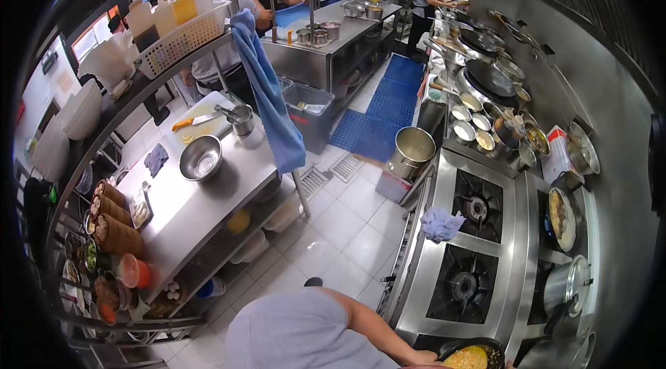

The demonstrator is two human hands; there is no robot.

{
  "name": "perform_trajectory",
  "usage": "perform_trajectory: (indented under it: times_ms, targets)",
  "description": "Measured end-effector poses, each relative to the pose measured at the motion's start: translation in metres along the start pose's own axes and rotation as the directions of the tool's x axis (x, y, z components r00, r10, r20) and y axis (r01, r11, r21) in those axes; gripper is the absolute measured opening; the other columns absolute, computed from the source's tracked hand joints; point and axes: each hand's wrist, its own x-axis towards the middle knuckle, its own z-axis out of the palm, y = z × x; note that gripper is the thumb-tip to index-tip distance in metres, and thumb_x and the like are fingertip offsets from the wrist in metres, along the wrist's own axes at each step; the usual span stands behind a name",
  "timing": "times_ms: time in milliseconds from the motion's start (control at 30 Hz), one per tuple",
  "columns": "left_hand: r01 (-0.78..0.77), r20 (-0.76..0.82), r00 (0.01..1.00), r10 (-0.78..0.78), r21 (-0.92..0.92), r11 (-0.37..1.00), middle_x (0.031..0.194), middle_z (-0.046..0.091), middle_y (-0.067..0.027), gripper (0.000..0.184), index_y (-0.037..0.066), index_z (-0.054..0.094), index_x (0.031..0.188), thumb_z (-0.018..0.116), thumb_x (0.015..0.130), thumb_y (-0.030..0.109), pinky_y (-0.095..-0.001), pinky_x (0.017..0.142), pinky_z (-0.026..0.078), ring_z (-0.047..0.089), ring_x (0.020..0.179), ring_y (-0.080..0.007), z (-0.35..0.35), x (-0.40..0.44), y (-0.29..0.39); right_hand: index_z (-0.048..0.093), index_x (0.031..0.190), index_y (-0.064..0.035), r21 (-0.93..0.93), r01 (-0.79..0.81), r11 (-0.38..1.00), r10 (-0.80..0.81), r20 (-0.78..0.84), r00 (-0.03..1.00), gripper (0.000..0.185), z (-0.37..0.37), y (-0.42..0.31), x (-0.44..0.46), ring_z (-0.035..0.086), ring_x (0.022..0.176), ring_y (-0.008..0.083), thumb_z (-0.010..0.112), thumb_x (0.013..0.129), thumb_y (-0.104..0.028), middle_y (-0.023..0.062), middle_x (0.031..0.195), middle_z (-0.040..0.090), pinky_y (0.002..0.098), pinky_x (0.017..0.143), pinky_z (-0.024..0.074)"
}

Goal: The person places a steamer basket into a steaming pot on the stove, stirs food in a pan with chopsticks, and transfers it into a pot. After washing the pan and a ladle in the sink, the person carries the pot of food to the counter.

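Observation:
A grey-sleeved arm reaches from the bottom middle to the stove, ending in my left hand (422, 357). That hand is at the left edge of a black frying pan (494, 349) and appears closed on it; its fingers are partly cut off by the frame. Yellow food like an omelette (467, 358) lies in the pan. A small sliver of skin, likely my right hand (510, 364), shows at the pan's right side, with its fingers out of frame. Near the pan, a crumpled purple cloth (441, 224) lies on the stove's front edge.
Gas burners (463, 283) line the stove, with a lidded pot (565, 287) and a pan of food (560, 220) behind. Left stands a steel table (236, 181) with a bowl (201, 158) and knife (195, 121). Several co-workers stand farther off.

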Motion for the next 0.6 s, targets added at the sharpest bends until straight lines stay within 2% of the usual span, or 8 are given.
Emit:
perform_trajectory:
  times_ms: [267,600]
  targets:
    - [0.060,0.006,0.998,-0.060,-0.044,0.997,0.084,0.066,-0.0262,0.051,-0.009,0.055,0.103,0.046,0.098,0.041,-0.0423,0.069,0.054,0.068,0.077,-0.0355,-0.031,-0.008,0.012,0.054,0.122,0.0058,0.031,0.008,0.999,-0.009,0.036,0.999,0.071,-0.013,-0.014,-0.010,0.047,0.121,0.0434,0.028,0.098,-0.057,0.0295,0.123,0.053,0.0481,0.100,0.0374]
    - [0.020,-0.053,0.998,-0.024,-0.064,0.998,0.081,0.066,-0.0258,0.053,-0.010,0.054,0.101,0.045,0.098,0.042,-0.0417,0.064,0.055,0.068,0.070,-0.0342,-0.035,-0.021,0.014,0.049,0.129,0.0027,0.100,0.013,0.995,-0.019,0.056,0.998,0.072,-0.016,-0.022,-0.034,0.042,0.127,0.0407,0.029,0.097,-0.059,0.0265,0.131,0.048,0.0451,0.105,0.0332]
